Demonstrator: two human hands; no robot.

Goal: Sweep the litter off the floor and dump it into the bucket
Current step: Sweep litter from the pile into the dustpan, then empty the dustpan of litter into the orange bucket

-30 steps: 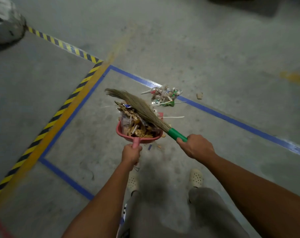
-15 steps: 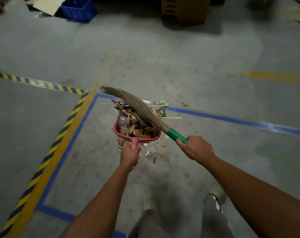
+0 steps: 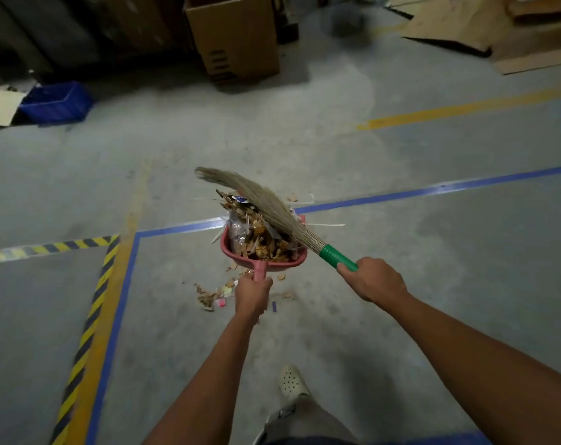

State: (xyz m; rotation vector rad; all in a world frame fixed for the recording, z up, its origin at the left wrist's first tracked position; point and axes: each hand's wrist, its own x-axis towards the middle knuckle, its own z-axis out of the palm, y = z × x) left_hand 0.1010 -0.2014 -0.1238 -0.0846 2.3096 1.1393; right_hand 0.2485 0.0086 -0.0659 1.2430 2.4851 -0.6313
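Since the prev. frame (0.5 s ago) the view tilts up: cardboard box and blue crate show more fully, well beyond the dustpan. Both grips are unchanged.

L hand: fingers clenched round the pink dustpan handle, forearm extended fwd, pan held clear of the floor.

R hand: wraps the green grip of the broom, just right of the dustpan, knuckles up. Bristles lie diagonally across the pan, over the load.

Litter: heaped in the dustpan, approx. to the rim. Loose scraps lie on the floor below and left of the dustpan.

Blue tape line runs behind the dustpan. One shoe is nearer the camera than the dustpan.
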